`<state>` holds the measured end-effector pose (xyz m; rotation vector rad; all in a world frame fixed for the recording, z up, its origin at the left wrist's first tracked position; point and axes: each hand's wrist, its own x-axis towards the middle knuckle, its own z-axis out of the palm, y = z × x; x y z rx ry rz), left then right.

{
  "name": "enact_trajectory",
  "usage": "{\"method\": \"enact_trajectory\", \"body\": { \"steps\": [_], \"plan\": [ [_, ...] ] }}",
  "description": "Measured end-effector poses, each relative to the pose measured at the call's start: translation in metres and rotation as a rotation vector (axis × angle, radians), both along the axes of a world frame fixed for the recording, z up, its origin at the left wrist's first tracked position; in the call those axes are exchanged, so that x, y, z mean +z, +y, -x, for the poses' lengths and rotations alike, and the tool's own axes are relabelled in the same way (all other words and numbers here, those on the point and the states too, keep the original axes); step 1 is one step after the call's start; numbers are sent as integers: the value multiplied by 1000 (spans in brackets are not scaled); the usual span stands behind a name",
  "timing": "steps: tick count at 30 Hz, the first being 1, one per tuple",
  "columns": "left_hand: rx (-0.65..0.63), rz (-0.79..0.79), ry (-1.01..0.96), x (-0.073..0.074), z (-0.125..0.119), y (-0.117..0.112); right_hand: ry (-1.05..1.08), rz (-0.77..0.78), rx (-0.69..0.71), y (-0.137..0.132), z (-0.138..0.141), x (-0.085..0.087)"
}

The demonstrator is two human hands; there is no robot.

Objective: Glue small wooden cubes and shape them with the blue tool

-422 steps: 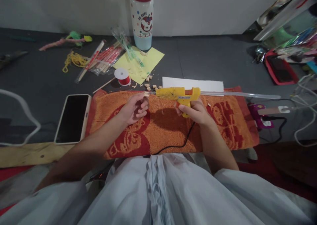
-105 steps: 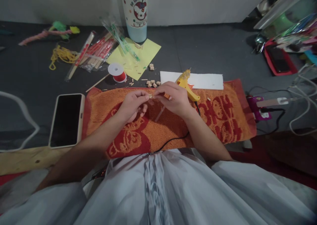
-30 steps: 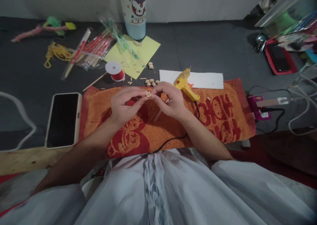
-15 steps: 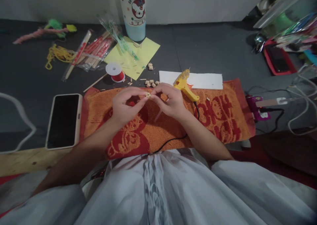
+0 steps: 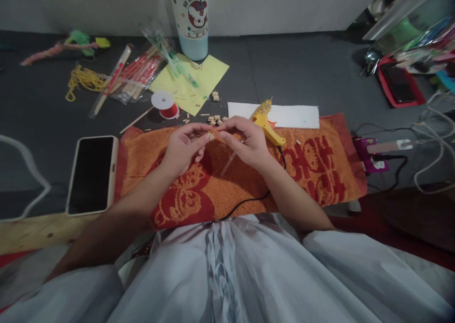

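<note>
Between my two hands is a small cluster of short wooden stick pieces (image 5: pixel 211 137), pale and partly covered by my fingertips. My left hand (image 5: pixel 185 148) pinches it from the left with thumb and forefinger, its other fingers curled. From the other side my right hand (image 5: pixel 247 140) closes thumb and fingertips on the same cluster. Both hands are just above an orange and red towel (image 5: pixel 241 185). A clear thin stick (image 5: pixel 227 164) shows below my right hand. Close by on the right, a yellow hot glue gun (image 5: pixel 266 124) rests across a white board (image 5: pixel 298 116).
Several cut wooden pieces (image 5: pixel 215 119) lie beyond my hands, near a spool of red thread (image 5: pixel 166 106) and yellow paper (image 5: pixel 213 74). A tumbler (image 5: pixel 194 24) stands behind. Wrapped chopsticks (image 5: pixel 142 72) and a phone (image 5: pixel 93 174) are leftward. The glue gun's black cord (image 5: pixel 245 201) crosses the towel.
The wooden cluster has turned between my fingertips and shows another side. My left hand's fingers have curled inward under it, and my right thumb has risen slightly.
</note>
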<state>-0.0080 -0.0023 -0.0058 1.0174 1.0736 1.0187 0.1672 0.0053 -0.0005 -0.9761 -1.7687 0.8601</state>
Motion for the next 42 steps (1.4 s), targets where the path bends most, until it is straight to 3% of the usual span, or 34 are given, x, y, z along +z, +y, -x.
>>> {"method": "enact_trajectory", "body": {
  "steps": [14,22,42],
  "plan": [
    [-15,206,-110,3,0,6,254,271,37,5,-1,-2],
    [-9,236,-174,3,1,6,253,256,66,7,-2,-3],
    [2,220,-185,-1,2,8,245,331,-89,15,-3,-8]
  ]
}}
